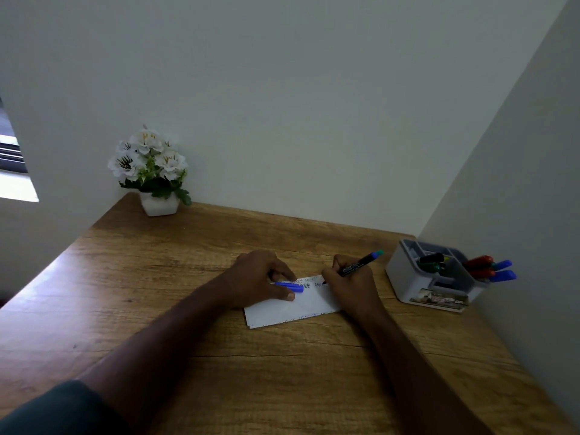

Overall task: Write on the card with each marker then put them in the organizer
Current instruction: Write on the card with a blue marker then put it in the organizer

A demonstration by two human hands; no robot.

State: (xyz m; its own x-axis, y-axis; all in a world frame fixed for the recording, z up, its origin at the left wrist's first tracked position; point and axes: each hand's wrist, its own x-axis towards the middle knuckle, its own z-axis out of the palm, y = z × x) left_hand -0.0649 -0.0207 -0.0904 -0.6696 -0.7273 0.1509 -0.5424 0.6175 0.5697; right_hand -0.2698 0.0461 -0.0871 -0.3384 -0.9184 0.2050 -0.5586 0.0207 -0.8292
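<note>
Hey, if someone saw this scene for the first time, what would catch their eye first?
Probably the two hands at the desk's middle: the right hand writing on the white card with a black marker, the left hand holding a blue cap. Next, the white flowers at the back left and the grey organizer of markers at the right.

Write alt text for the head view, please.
A person's right hand writes on a white card with a black marker while the left hand holds a blue cap on the card; a grey organizer stands right.
</note>
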